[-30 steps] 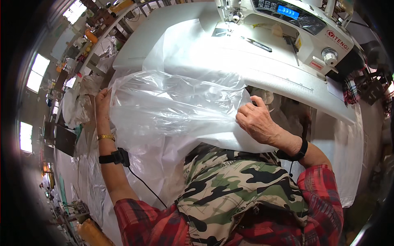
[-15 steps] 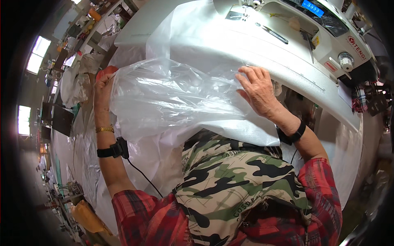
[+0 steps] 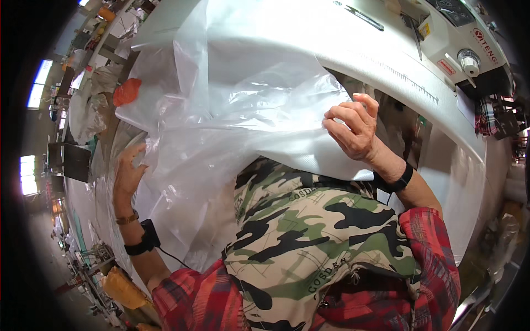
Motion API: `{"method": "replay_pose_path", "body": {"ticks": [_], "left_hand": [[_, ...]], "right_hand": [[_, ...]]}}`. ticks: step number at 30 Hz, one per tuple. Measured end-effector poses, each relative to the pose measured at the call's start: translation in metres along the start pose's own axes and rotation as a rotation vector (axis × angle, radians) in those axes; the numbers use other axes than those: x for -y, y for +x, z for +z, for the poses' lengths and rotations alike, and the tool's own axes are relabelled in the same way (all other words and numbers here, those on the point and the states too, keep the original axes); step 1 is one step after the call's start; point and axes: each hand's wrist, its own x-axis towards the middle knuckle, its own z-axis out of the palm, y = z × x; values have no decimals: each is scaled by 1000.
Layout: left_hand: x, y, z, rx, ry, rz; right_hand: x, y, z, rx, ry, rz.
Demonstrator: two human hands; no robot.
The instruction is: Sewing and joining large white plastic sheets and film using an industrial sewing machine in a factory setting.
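A large, crumpled sheet of clear plastic film (image 3: 221, 132) lies across my lap and up onto the sewing table. White, fine-textured sheeting (image 3: 326, 160) shows beneath its lower right part. My left hand (image 3: 130, 174) is beside the film's left edge, with thumb and fingers apart and nothing between them. At the film's right side, the curled fingers of my right hand (image 3: 356, 127) grip its edge; the index finger is raised and the thumb is mostly hidden. A red, crumpled piece (image 3: 127, 92) sits at the upper left by the film.
Ahead, the white sewing table (image 3: 381, 69) has a curved front edge. A pair of thread snips (image 3: 364, 17) lies on it, with the sewing machine's handwheel (image 3: 469, 63) to the right. Shelves with bags and a dark box (image 3: 69, 161) stand at far left.
My left hand has let go of the film's left edge and moved down toward me. My right hand has shifted slightly right, its fingers more curled. The view has shifted, so less of the machine shows.
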Motion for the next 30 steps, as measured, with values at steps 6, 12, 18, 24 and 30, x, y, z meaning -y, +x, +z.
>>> {"method": "replay_pose_path", "body": {"ticks": [6, 12, 18, 24, 30], "left_hand": [[-154, 5, -46, -38, 167, 401], [-226, 13, -2, 80, -122, 647], [-194, 62, 21, 230, -481, 482], [-165, 122, 57, 111, -203, 437], [-186, 158, 116, 243, -156, 272]], "right_hand": [[17, 1, -8, -93, 34, -83], [39, 14, -34, -37, 170, -48], [45, 42, -73, 198, 638, 54], [59, 59, -92, 437, 1275, 1], [66, 63, -94, 481, 1575, -93]]}}
